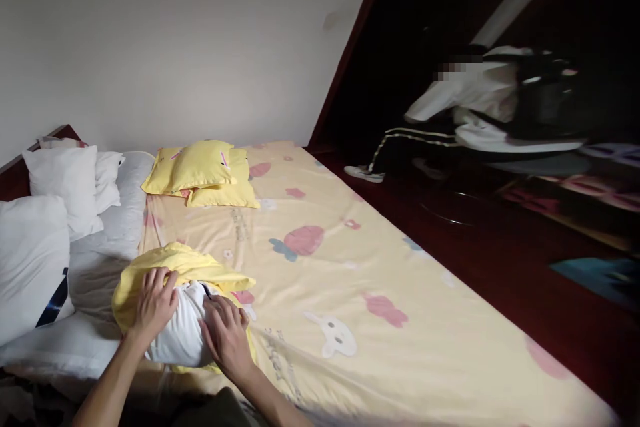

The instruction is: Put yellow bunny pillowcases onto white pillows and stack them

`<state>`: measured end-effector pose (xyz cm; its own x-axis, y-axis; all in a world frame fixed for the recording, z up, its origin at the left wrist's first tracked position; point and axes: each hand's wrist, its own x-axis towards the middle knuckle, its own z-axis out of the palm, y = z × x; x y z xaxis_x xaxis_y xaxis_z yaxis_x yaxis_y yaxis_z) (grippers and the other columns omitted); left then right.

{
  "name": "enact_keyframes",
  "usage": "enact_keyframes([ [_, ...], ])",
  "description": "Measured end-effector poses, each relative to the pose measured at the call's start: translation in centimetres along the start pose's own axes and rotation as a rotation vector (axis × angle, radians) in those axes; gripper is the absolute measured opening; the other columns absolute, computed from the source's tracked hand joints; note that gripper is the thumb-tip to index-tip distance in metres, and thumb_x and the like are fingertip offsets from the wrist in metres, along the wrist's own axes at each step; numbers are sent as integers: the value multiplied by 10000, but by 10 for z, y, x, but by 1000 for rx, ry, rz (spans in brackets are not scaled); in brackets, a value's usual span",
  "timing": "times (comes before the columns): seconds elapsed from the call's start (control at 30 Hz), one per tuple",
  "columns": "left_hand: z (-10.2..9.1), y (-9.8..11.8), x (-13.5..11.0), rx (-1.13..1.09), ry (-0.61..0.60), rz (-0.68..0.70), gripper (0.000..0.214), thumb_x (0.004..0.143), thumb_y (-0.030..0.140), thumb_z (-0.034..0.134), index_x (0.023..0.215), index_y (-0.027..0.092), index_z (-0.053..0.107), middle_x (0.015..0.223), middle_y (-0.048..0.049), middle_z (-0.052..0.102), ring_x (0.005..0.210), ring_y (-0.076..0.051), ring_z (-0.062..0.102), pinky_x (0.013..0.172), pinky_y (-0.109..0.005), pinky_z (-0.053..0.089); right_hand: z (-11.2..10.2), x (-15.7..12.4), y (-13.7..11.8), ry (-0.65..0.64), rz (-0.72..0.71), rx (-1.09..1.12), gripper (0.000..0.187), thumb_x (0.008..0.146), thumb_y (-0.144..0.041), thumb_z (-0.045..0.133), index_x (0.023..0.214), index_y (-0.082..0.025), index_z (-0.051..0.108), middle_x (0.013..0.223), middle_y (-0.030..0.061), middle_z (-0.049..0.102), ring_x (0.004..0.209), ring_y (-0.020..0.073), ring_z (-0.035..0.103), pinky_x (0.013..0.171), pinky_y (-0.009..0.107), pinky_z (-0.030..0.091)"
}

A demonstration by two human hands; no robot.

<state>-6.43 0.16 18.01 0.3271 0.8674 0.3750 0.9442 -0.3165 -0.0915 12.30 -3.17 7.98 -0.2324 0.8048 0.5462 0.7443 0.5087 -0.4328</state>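
A white pillow (183, 330) lies partly inside a yellow pillowcase (175, 257) at the near edge of the bed. My left hand (156, 303) is closed on the pillowcase's edge, on the left side of the pillow. Across from it, my right hand (227, 330) presses curled fingers into the white pillow near a dark stripe, close to the case's opening. The fingertips of my right hand are partly hidden in the cloth. Yellow cloth also shows beneath the pillow.
Two yellow pillows (205, 170) are stacked at the bed's far side. White pillows (67, 187) lean by the headboard (17, 177). A patterned sheet (325, 267) covers the bed. Beyond its right edge, a person (470, 97) sits or bends, blurred, near floor-level items.
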Motion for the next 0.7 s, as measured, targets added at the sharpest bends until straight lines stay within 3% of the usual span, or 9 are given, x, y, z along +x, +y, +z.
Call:
enact_keyframes([
  [0.13, 1, -3, 9, 38, -89, 72, 267, 850, 126, 540, 1081, 243, 605, 1009, -41, 640, 945, -207, 574, 798, -325, 460, -9, 4, 2, -127, -101, 57, 373, 948, -255, 417, 1294, -164, 520, 1426, 168, 523, 1402, 306, 360, 1047, 459, 283],
  [0.33, 21, -6, 15, 111, -22, 174, 180, 853, 98, 540, 965, 215, 617, 874, -23, 660, 826, -191, 607, 702, -299, 446, -14, 6, 1, -230, -121, 139, 471, 894, -240, 446, 1352, -131, 467, 1373, 183, 568, 1362, 325, 421, 1046, 513, 304],
  [0.43, 28, 0, 18, 134, -10, 136, 188, 863, 88, 532, 984, 206, 615, 886, -32, 685, 838, -196, 639, 702, -300, 451, -11, 5, -4, -269, -129, 158, 625, 891, -321, 468, 1465, -100, 357, 1400, 217, 537, 1353, 347, 426, 1045, 537, 329],
  [0.6, 24, 16, 28, 53, -93, 48, 231, 834, 38, 531, 942, 225, 612, 860, -14, 697, 792, -176, 666, 672, -273, 454, 2, 0, -17, -394, -185, 98, 896, 788, -345, 571, 1537, -21, 202, 1551, 259, 319, 1460, 389, 228, 1131, 561, 267],
  [0.7, 17, 26, 30, -39, -81, 24, 272, 798, 14, 530, 936, 231, 616, 863, -10, 699, 801, -167, 670, 684, -260, 466, 10, 5, -14, -415, -188, 75, 927, 758, -332, 594, 1527, 10, 207, 1570, 274, 259, 1471, 400, 181, 1154, 559, 248],
])
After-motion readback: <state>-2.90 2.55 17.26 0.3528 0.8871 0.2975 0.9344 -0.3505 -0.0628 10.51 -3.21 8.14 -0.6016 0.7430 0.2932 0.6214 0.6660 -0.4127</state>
